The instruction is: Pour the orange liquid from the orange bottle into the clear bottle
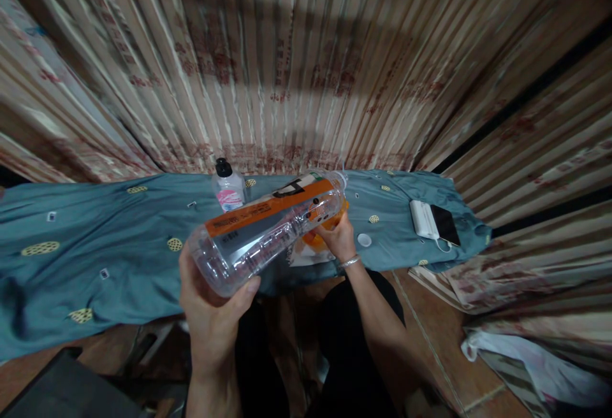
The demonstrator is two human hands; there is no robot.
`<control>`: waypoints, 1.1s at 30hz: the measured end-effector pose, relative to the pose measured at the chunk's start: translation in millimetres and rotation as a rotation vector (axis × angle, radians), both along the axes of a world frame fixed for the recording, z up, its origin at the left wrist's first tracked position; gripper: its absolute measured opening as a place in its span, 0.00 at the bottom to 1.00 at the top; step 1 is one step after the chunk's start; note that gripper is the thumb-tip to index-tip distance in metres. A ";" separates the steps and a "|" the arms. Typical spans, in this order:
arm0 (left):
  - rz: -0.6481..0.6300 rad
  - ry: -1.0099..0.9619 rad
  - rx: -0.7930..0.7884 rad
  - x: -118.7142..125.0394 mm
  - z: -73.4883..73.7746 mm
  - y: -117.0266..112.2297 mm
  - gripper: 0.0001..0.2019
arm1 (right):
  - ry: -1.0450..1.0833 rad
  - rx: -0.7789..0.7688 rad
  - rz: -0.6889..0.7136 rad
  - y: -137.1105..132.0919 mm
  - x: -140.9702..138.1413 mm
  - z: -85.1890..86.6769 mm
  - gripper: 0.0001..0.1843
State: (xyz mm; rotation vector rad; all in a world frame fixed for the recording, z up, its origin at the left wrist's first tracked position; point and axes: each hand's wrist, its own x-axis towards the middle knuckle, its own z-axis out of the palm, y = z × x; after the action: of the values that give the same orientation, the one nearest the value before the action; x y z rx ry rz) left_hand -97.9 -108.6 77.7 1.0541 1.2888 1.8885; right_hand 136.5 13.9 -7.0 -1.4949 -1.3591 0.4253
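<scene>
A large clear plastic bottle (268,233) with an orange and grey label lies tilted in the air, its base toward me on the left and its open-looking neck up to the right. My left hand (210,303) is wrapped round the base, thumb along the near side. My right hand (338,236) is closed beneath the neck end, on a translucent orange thing (313,239) mostly hidden behind the bottle; its exact kind does not show. A white round cap (364,239) lies on the cloth just right of my right hand. Any liquid in the bottle is hard to make out.
A teal cloth with pineapple prints (143,233) covers the long, narrow surface. On it stands a clear bottle with a black cap (228,185). To the right lie a white power bank (423,219) and a dark phone (445,225). Patterned curtains (287,74) hang behind.
</scene>
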 end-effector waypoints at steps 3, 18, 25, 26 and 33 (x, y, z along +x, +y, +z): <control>-0.021 -0.072 -0.006 0.4 1.6 0.6 0.48 | -0.013 -0.004 -0.012 -0.4 -0.2 1.2 0.38; 0.001 -0.076 -0.007 0.8 2.2 0.4 0.48 | 0.010 -0.013 -0.015 -1.0 -0.7 4.3 0.36; -0.016 -0.091 -0.002 0.7 0.6 0.5 0.48 | 0.011 -0.017 -0.007 -0.7 -1.1 5.2 0.37; -0.012 -0.090 0.001 0.8 0.8 0.6 0.48 | 0.011 -0.015 -0.009 -0.5 -1.1 4.8 0.37; -0.009 -0.069 0.017 1.1 1.9 1.1 0.47 | -0.006 -0.023 -0.018 0.4 -0.5 2.4 0.36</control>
State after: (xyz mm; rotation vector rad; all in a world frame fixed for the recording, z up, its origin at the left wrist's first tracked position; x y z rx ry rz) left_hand -96.9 -107.5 79.6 0.9931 1.2295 1.9151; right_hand 136.0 14.2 -4.6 -1.5268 -1.3485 0.4268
